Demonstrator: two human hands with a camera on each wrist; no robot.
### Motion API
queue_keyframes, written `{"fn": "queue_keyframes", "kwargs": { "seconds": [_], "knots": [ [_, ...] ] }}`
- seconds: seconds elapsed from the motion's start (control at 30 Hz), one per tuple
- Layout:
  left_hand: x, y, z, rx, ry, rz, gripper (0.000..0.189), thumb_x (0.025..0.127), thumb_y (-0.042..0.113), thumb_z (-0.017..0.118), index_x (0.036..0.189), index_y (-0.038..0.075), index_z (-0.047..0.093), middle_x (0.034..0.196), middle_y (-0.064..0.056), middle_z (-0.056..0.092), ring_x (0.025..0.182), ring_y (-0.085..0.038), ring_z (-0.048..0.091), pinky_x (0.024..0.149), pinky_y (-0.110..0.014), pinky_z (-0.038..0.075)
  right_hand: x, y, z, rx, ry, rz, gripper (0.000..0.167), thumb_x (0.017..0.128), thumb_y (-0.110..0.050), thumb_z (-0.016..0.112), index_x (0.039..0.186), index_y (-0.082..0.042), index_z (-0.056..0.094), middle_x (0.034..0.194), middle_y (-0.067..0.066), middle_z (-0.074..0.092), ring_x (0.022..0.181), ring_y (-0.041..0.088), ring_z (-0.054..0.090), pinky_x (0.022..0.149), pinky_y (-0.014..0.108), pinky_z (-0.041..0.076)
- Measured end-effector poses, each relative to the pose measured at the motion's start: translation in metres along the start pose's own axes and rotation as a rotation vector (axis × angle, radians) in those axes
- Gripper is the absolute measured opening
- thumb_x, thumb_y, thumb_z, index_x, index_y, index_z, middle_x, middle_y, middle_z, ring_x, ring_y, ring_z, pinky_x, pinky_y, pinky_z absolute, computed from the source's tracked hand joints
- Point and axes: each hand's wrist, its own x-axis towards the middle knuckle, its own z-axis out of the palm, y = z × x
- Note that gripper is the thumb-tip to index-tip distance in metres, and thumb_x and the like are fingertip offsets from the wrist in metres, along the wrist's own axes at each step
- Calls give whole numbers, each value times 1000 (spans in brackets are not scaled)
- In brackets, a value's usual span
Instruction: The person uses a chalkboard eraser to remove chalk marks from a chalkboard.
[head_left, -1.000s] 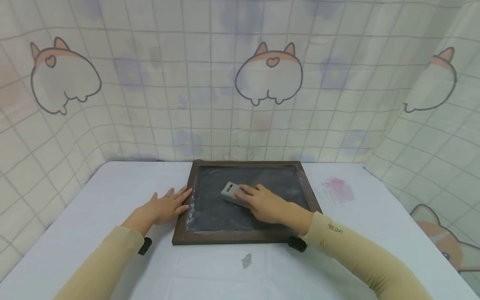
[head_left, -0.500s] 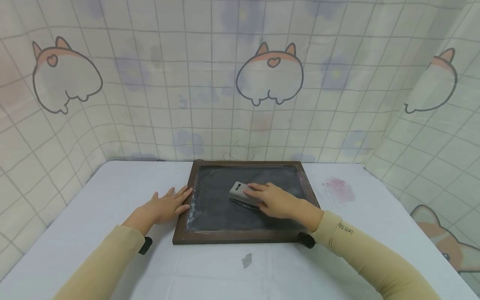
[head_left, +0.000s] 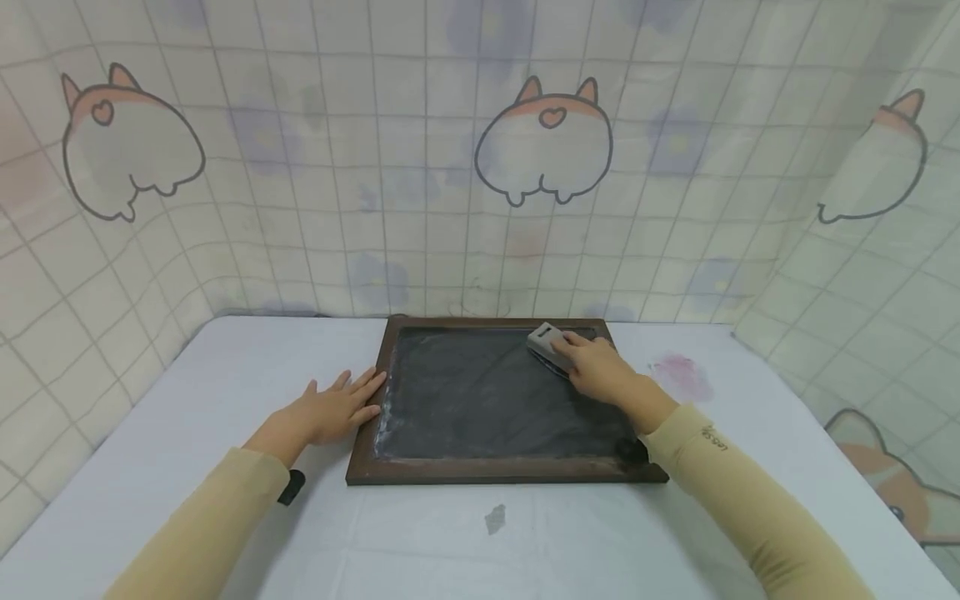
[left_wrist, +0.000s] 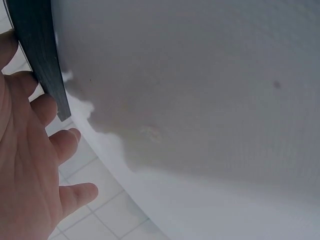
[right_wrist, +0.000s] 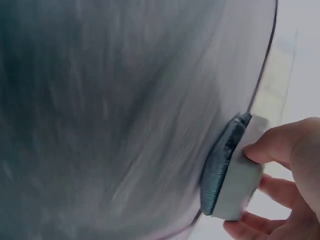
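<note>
A blackboard (head_left: 465,392) in a brown wooden frame lies on the white table, with pale chalk smears along its left side. My right hand (head_left: 602,371) grips a grey chalkboard eraser (head_left: 548,343) near the board's upper right corner. In the right wrist view, thumb and fingers pinch the light back of the eraser (right_wrist: 242,175), and its dark felt pad faces the board's streaked surface (right_wrist: 125,100). At the left, my left hand (head_left: 326,414) lies with fingers spread, fingertips on the frame's left edge. The left wrist view shows these fingers (left_wrist: 65,145) beside the dark frame (left_wrist: 42,55).
The white table (head_left: 247,358) has a pink stain (head_left: 681,377) right of the board and a grey patch (head_left: 495,519) in front. Behind and at the sides hangs a checked curtain (head_left: 337,167) with dog drawings.
My right hand has slid the eraser from the board's middle rightward and up toward the far right corner. The left hand has stayed at the frame.
</note>
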Motion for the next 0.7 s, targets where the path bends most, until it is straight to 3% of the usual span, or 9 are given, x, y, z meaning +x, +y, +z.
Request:
{"fn": "queue_keyframes", "kwargs": {
  "seconds": [0.07, 0.13, 0.17, 0.3, 0.43, 0.57, 0.7],
  "knots": [
    [0, 1, -1, 0, 4, -1, 67, 111, 44, 39, 165, 9, 20, 169, -18, 17, 150, -50, 19, 110, -80, 10, -4, -10, -1, -21, 2, -46, 49, 93, 7, 62, 141, 7, 57, 142, 35, 52, 50, 13, 43, 64, 36, 50],
    [1, 1, -2, 0, 7, -3, 67, 111, 43, 40, 164, 9, 20, 169, -18, 17, 150, -50, 19, 110, -80, 10, -10, -20, -3, -1, -13, -92, 51, 91, 8, 65, 142, 6, 57, 143, 35, 51, 52, 9, 25, 60, 31, 42],
    [0, 1, -3, 1, 8, -2, 67, 111, 44, 40, 164, 9, 20, 169, -18, 17, 150, -50, 19, 110, -80, 10, -13, -27, -4, 8, -23, -117, 52, 91, 7, 66, 142, 5, 57, 143, 34, 51, 53, 10, 28, 59, 31, 38],
    [1, 1, -4, -2, 4, 2, 67, 111, 43, 40, 165, 9, 19, 169, -18, 16, 150, -50, 19, 110, -80, 10, -33, -55, -5, 37, -70, -215, 56, 92, 2, 72, 145, 2, 56, 147, 30, 50, 79, 22, 57, 79, 43, 52],
    [2, 1, -4, 5, 1, 3, 66, 112, 43, 38, 165, 10, 18, 169, -17, 15, 151, -49, 19, 110, -80, 11, -49, -76, -5, 96, -108, -295, 56, 93, 0, 72, 146, 0, 55, 151, 27, 48, 102, 35, 60, 80, 40, 56],
    [1, 0, -4, 4, -5, 1, 66, 112, 43, 39, 165, 9, 18, 169, -17, 15, 151, -50, 18, 110, -80, 10, -51, -80, -4, 113, -98, -323, 55, 92, 1, 73, 145, -2, 58, 150, 24, 50, 104, 33, 60, 78, 35, 55],
    [1, 0, -1, -15, -13, 0, 66, 112, 43, 39, 165, 9, 18, 169, -18, 15, 151, -50, 17, 110, -80, 9, -44, -65, -1, 126, -97, -297, 56, 91, 1, 74, 145, -3, 58, 150, 23, 50, 106, 34, 61, 82, 40, 53]
  ]
}}
